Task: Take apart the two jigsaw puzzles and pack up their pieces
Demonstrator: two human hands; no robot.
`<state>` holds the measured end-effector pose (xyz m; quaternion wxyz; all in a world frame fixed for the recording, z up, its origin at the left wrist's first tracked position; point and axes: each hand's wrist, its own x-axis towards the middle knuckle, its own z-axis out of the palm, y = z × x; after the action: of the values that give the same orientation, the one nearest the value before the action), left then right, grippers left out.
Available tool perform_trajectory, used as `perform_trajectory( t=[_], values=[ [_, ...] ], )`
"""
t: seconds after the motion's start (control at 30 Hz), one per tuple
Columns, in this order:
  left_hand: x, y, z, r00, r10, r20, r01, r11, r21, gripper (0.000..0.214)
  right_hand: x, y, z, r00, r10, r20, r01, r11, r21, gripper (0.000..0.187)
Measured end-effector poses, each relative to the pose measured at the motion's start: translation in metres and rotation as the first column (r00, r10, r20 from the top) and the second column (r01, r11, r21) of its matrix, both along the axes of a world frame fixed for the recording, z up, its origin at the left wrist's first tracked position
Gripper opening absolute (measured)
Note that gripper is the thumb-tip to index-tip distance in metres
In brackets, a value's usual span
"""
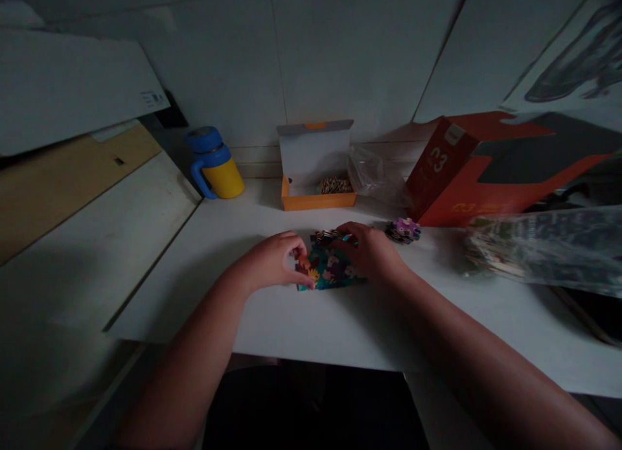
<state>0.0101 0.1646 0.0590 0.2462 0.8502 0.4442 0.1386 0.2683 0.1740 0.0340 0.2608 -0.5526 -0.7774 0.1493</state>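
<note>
A colourful block of joined puzzle pieces [330,269] with teal, orange and yellow patches lies on the white table [301,320] between my hands. My left hand [275,259] rests at its left edge, fingers curled, fingertips on the pieces. My right hand [372,249] lies over its right side, fingers bent down onto the pieces. A small loose cluster of purple pieces [403,230] sits just to the right of my right hand.
An open orange box [315,171] with more pieces stands at the back. A blue-and-yellow mug [216,165] is at back left, a red carton [490,168] at back right, clear plastic bags [549,249] at the right. A lower shelf lies to the left.
</note>
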Motion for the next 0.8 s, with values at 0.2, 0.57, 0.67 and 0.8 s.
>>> perform_trajectory(
  t=[0.2,0.57,0.67,0.8],
  values=[
    [0.003,-0.001,-0.008,0.994,-0.107,-0.012,0.105,0.986,-0.131,0.045,0.000,0.000,0.003,1.000,-0.002,-0.007,0.002,1.000,-0.022,0.023],
    [-0.006,0.018,-0.032,0.936,0.175,0.304,-0.098,0.963,-0.251,0.020,0.008,-0.001,0.009,0.930,-0.037,-0.366,0.016,0.998,-0.059,0.032],
    [-0.003,0.022,-0.037,0.900,0.238,0.365,-0.172,0.964,-0.204,0.019,0.007,-0.003,0.010,0.923,0.070,-0.379,-0.090,0.995,-0.037,0.029],
    [0.009,0.019,-0.036,0.884,0.238,0.402,-0.166,0.964,-0.206,0.024,0.003,-0.006,0.013,0.965,0.147,-0.217,-0.147,0.989,0.013,0.021]
  ],
)
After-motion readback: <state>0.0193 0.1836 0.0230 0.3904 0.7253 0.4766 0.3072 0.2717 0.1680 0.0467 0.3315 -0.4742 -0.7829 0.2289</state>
